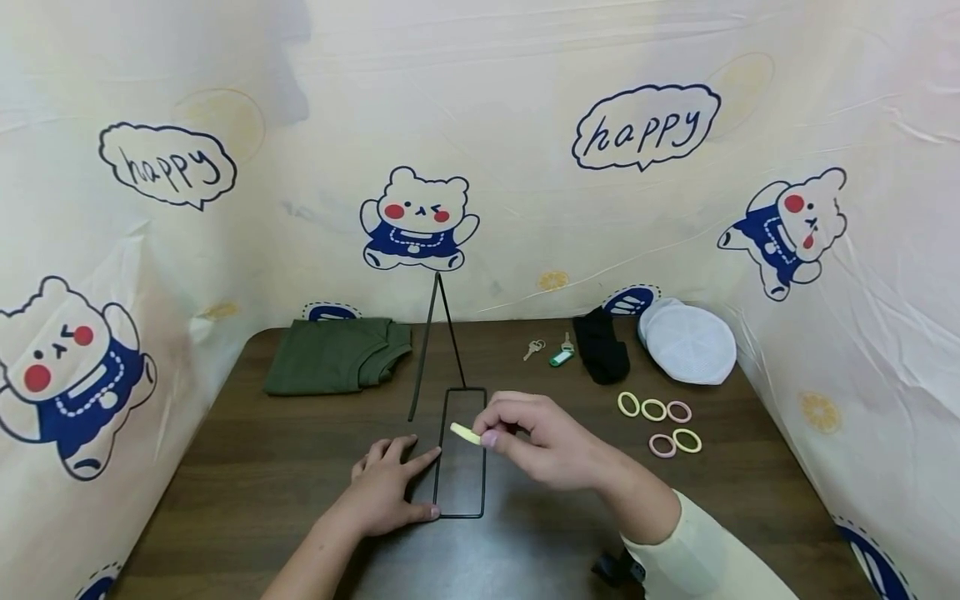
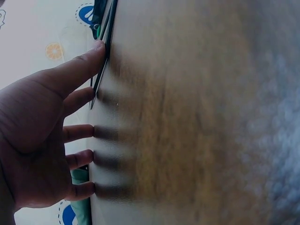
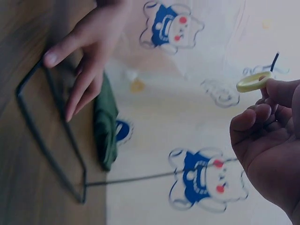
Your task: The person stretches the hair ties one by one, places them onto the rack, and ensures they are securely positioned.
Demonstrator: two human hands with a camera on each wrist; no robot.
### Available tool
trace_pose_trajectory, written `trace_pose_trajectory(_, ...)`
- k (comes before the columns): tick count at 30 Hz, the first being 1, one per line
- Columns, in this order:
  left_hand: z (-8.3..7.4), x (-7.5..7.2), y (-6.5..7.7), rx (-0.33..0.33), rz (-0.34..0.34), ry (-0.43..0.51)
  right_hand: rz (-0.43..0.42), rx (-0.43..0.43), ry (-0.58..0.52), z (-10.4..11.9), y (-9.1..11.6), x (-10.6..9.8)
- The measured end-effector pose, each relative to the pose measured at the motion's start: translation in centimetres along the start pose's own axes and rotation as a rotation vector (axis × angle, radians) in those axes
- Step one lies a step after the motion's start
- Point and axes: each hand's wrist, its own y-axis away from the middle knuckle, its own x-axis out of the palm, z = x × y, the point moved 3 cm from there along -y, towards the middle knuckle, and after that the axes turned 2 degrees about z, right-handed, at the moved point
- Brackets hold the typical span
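Note:
A black wire stand [image 1: 484, 467] has a rectangular base flat on the table, with a rod [image 1: 453, 329] rising from its far end and a second length slanting back toward me. My left hand [image 1: 386, 487] rests with spread fingers beside the base, thumb and index finger touching its left bar; the left wrist view shows the fingertips [image 2: 86, 157] on the tabletop. Above the base, my right hand [image 1: 543, 437] pinches a pale yellow ring [image 1: 465, 433] between thumb and fingers. In the right wrist view the ring [image 3: 253, 82] is tilted, near the rod's free tip [image 3: 275, 61].
Several yellow and pink rings [image 1: 653, 409] lie at the right. Behind them are a white cap [image 1: 690, 343], a black folded cloth item [image 1: 602, 346], a key with a green tag [image 1: 562, 357] and another key [image 1: 534, 349]. A folded green garment [image 1: 330, 358] lies at the back left.

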Motion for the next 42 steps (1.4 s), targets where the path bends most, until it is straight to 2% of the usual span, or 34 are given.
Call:
trace_pose_trajectory(10,-0.1,0.0,-0.1,-0.002,0.000,0.006,0.084,-0.170,-0.142,3.4,-3.1,0.5)
trace_pose_trajectory(16,-0.1,0.1,-0.2,0.005,0.002,0.005,0.088,-0.188,-0.198,4.1,-4.3,0.7)
trace_pose_trajectory(25,-0.2,0.1,0.0,0.002,0.010,0.000,0.071,-0.141,-0.285,2.9,-5.0,0.6)
trace_pose_trajectory(29,0.0,0.2,-0.3,-0.006,0.009,-0.009,0.049,-0.123,-0.288,2.1,-5.4,0.5)
trace_pose_trajectory(32,-0.1,0.1,-0.4,-0.007,0.008,-0.012,0.022,-0.067,-0.290,1.4,-5.7,0.3)
trace_pose_trajectory(38,-0.2,0.1,-0.6,-0.028,0.022,-0.005,-0.017,0.100,-0.347,-0.2,-6.3,-0.2)
trace_pose_trajectory(42,-0.4,0.2,-0.8,-0.039,0.039,-0.010,-0.033,0.152,-0.387,-0.9,-6.7,-0.6)
